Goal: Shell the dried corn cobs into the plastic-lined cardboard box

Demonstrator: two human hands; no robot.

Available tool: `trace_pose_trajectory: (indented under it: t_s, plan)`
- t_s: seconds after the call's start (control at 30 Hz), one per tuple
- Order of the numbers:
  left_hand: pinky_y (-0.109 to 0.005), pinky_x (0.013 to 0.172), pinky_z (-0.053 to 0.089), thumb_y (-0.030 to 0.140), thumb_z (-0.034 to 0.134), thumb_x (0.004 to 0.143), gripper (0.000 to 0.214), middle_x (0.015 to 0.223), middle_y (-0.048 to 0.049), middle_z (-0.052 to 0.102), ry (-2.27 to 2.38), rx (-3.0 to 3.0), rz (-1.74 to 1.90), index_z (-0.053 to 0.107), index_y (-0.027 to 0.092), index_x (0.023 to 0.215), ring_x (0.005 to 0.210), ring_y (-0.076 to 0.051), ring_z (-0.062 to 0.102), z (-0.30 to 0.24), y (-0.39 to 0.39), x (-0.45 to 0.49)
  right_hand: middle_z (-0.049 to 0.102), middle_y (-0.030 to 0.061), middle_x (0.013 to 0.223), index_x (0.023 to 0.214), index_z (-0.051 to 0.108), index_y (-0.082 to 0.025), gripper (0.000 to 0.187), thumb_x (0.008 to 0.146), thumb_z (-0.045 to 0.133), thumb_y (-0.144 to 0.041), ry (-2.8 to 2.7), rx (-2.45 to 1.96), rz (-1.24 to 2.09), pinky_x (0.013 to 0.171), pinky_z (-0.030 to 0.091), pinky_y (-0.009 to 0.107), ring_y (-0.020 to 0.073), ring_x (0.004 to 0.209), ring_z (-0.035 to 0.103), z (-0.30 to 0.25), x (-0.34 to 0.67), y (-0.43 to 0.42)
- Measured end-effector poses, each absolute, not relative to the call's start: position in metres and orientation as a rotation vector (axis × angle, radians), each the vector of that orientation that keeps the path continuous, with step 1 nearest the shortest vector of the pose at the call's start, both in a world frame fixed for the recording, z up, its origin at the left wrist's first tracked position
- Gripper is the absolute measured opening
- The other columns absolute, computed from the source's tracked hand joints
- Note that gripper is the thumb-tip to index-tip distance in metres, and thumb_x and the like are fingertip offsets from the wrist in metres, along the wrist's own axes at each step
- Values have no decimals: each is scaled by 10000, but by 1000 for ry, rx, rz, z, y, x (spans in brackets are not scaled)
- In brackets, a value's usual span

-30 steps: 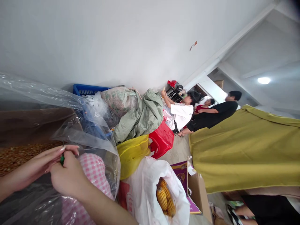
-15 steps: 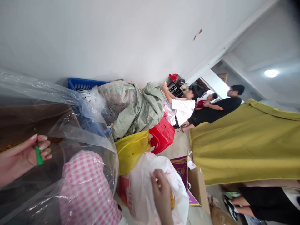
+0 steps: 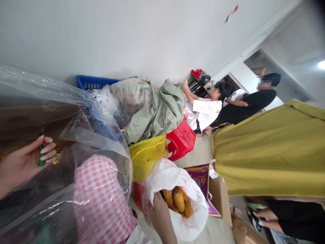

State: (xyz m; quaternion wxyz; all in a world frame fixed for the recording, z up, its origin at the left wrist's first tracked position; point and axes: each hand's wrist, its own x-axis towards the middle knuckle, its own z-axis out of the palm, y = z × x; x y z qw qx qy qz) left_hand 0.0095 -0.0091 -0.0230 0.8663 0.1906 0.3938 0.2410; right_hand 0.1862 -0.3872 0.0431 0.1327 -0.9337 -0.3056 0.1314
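Bag's [image 3: 196, 193] red print [image 3: 139, 195] illegible; corn [image 3: 179, 200] yellow, ridged; our left hand's [image 3: 27, 161] fingers clasp a green tool [image 3: 41, 158], right hand's [image 3: 160, 212] grip unclear

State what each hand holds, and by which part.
Left hand: green object, within curled fingers, exact part unclear. Right hand: at the white bag; hold unclear.

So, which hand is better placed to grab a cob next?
Probably the right hand: it's at the white bag, by the corn cobs. The left hand is farther off, holding a green item.

Bright lamp [image 3: 322, 65], glare on clear plastic [image 3: 106, 144]
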Motion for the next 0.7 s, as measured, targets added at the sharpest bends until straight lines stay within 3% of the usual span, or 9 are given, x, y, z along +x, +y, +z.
trace_pose_trajectory:
  t_s: [0.2, 0.43, 0.6, 0.7]
  plan:
    - [-216, 370, 396, 111, 360, 807, 169, 527, 36, 351, 663, 624, 512, 486, 185, 724, 411, -84, 344, -29, -6, 8, 612, 128, 1113, 1159, 560, -165, 373, 851, 360, -233, -983, -2706, 395, 860, 440, 314, 217, 1029, 571, 62, 184, -388]
    - [-200, 378, 396, 122, 309, 831, 207, 533, 32, 375, 663, 615, 493, 484, 184, 738, 437, -86, 383, -33, -5, 10, 675, 115, 860, 939, 671, -199, 302, 784, 465, -356, -914, -2640, 324, 739, 465, 336, 257, 833, 629, 57, 163, -397]
    - [-213, 395, 405, 97, 269, 826, 241, 529, 30, 376, 651, 689, 482, 478, 179, 740, 431, -89, 374, -32, -5, 11, 663, 143, 865, 876, 680, -199, 384, 731, 500, -505, -869, -2598, 251, 795, 449, 376, 301, 943, 581, 54, 159, -406]
    - [-205, 396, 391, 102, 286, 826, 222, 533, 31, 368, 666, 698, 500, 478, 178, 743, 437, -88, 362, -30, -6, 12, 666, 126, 884, 856, 679, -226, 400, 745, 462, -542, -727, -2577, 177, 808, 460, 362, 281, 1003, 563, 55, 170, -426]
